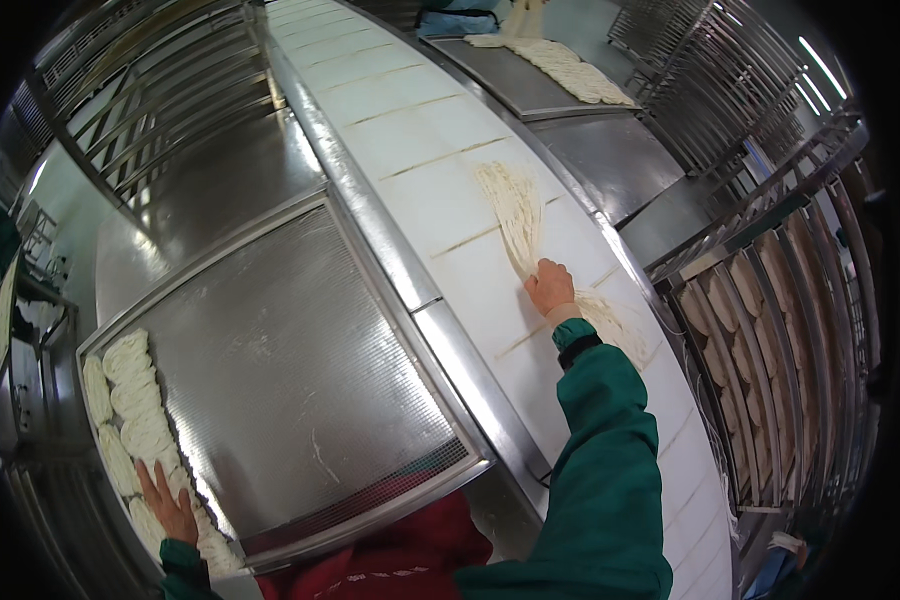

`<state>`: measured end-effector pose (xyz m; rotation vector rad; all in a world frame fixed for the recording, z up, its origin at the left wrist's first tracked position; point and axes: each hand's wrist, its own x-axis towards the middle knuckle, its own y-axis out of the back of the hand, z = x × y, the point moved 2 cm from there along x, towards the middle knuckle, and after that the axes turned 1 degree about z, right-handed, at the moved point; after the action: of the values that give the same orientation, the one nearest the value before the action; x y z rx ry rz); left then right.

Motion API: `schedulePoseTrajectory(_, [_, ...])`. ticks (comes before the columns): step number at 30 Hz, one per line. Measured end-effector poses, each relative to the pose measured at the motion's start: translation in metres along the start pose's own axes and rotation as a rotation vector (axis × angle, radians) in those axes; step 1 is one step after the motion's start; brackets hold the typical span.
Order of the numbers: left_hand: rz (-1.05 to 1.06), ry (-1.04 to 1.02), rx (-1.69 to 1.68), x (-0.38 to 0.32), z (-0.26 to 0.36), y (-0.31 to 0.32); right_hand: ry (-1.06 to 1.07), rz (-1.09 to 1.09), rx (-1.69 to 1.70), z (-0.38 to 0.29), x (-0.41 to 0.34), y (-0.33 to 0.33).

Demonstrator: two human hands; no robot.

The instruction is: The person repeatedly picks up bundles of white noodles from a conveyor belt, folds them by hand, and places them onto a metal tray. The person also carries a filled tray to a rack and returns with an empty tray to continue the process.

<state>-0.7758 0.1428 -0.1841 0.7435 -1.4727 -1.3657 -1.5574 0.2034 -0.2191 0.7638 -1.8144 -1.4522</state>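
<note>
My right hand point(550, 288) is closed around the gathered middle of a bundle of pale noodle strands point(516, 208) on the white segmented conveyor belt point(450, 169). The strands fan out on both sides of the fist. My left hand point(168, 504), fingers spread, rests on or just over folded noodle portions point(139, 401) laid in rows along the left side of a perforated metal tray point(270, 337). Whether its fingertips press on the noodles cannot be told.
A metal rail point(375, 225) runs between tray and belt. Across the belt, another person stands by a tray point(495, 71) with noodles. A rack point(765, 360) of filled trays is at right; an open metal rack point(165, 127) stands upper left. More people show partly at the far left and lower right.
</note>
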Motion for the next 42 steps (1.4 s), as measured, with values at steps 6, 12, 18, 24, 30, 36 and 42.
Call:
schedulePoseTrajectory(6, [0.035,-0.136,-0.24,0.069,0.052,0.006,0.062,-0.025,0.799,-0.106,-0.034,0.07])
schedulePoseTrajectory(12, [-0.108,-0.283,-0.947,0.161,0.193,0.033,0.138,-0.525,1.473,-0.261,-0.115,0.174])
schedulePoseTrajectory(18, [0.183,-0.193,-0.898,0.083,0.258,0.06,0.123,-0.862,1.72,-0.352,-0.232,0.243])
schedulePoseTrajectory(24, [0.04,-0.313,-0.806,-0.014,0.133,0.021,0.016,-1.01,1.689,-0.34,-0.287,0.243])
schedulePoseTrajectory(30, [-0.178,-0.381,-0.396,-0.074,0.066,-0.008,-0.13,-1.003,1.521,-0.308,-0.304,0.144])
schedulePoseTrajectory(36, [-0.194,-0.223,-0.158,-0.101,0.06,-0.021,-0.058,-1.003,1.35,-0.308,-0.33,0.069])
schedulePoseTrajectory(42, [-0.39,0.015,-0.401,-0.115,0.044,-0.01,0.043,-1.1,1.407,-0.357,-0.36,0.085])
